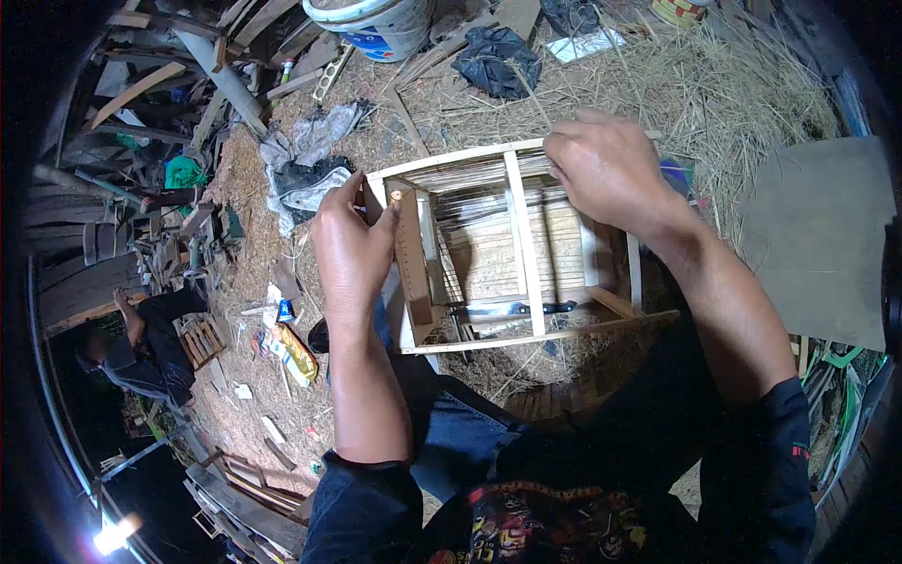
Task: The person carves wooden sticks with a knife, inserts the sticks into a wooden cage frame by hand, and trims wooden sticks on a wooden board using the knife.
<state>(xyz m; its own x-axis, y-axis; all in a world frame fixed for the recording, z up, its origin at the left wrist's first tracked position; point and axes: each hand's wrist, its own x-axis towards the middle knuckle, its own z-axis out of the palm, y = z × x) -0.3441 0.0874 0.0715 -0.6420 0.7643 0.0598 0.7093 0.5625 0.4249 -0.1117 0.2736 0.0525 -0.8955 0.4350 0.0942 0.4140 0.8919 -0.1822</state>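
A slatted wooden crate (567,254) sits in front of the person, just beyond the lap, its open framed side facing up. The left hand (353,246) is clamped on the crate's left end, the thumb near a small wooden peg (396,195) (pale and round-topped) at the top of a brown end board (411,254). The right hand (606,169) is curled over the far rail, right of the crossbar (524,244), fingers bent; whether they pinch anything small I cannot tell. A knife (512,308) with a black handle lies across the crate, near the near rail. Beyond the crate, a black plastic bag (496,62) lies on straw-strewn ground (620,89), near a white bucket (376,26).
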